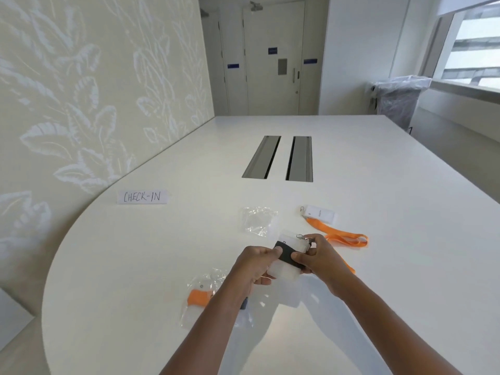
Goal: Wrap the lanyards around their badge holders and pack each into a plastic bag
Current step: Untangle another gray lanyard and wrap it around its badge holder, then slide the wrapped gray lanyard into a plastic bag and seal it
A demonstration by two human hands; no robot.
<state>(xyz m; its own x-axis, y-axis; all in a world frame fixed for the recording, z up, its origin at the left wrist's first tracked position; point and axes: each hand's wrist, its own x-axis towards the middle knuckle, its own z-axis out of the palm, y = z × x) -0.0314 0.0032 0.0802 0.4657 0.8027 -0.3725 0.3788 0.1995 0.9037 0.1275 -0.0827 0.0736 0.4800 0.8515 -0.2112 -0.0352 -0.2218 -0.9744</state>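
Above the white table [378, 266] I hold a clear badge holder [286, 269] with a black lanyard [284, 254] wound around its middle. My left hand [254, 263] grips its left side, and my right hand [316, 255] pinches its right side by the metal clip [301, 236]. An empty plastic bag [257, 220] lies just beyond my hands. Farther right, a second badge holder [320, 213] lies flat with its orange lanyard [343, 236] stretched out loose. Left of my left forearm sits a plastic bag with an orange-wrapped badge [200, 296] inside.
A paper sign reading CHECK-IN [142, 197] lies at the left of the table. Two grey cable slots [278, 158] are set into the table's middle. A plastic-lined bin [397, 104] stands beyond the far right corner. The leaf-patterned wall [94, 90] runs along the left edge.
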